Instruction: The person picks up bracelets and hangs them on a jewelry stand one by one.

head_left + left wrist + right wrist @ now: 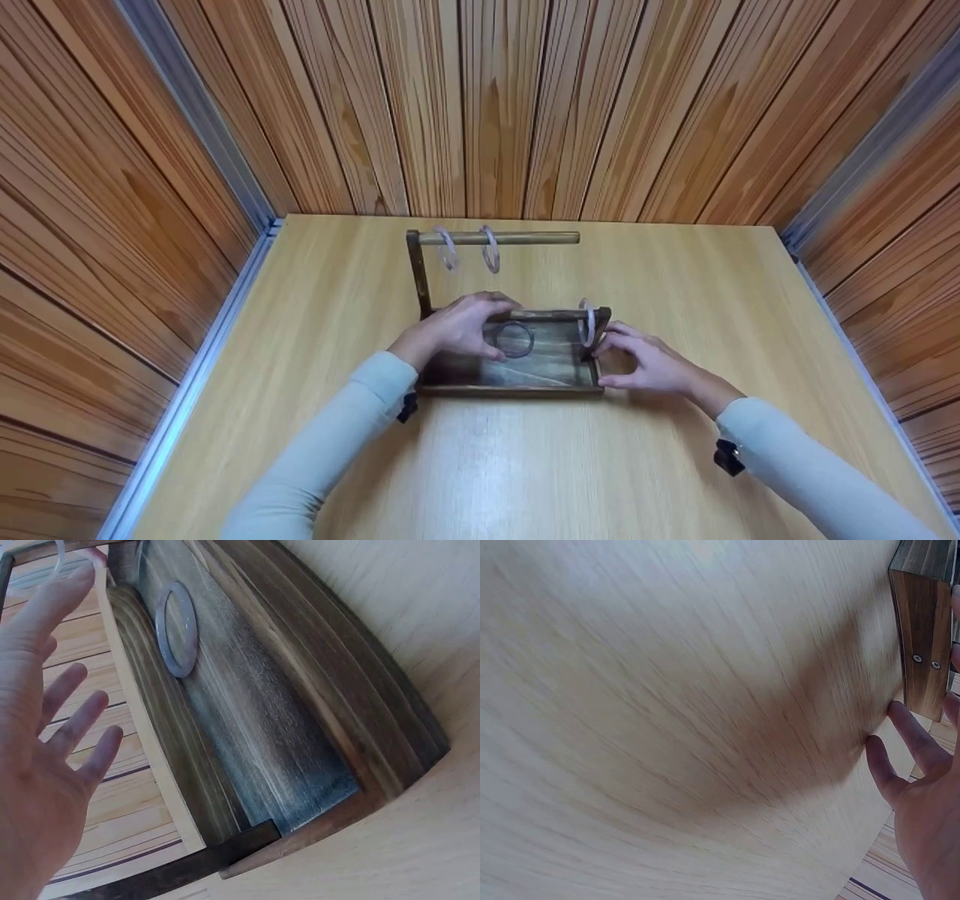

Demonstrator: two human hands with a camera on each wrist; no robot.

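A dark wooden jewelry stand (540,389) sits on the table, with a shallow tray and two horizontal rods. Two pale bangles (490,250) hang on the upper rod (540,238). Another bangle (586,323) hangs at the right of the lower rod (551,315). One more ring-shaped bangle (177,630) lies in the tray. Over the tray's left part is my left hand (465,324), its fingers spread and holding nothing. My right hand (646,363) is at the stand's right end, fingers apart; whether all fingertips touch the wood I cannot tell.
The light wooden table (480,465) extends around the stand. Plank-patterned walls (495,112) stand behind and on both sides, with metal strips (191,367) along the side edges.
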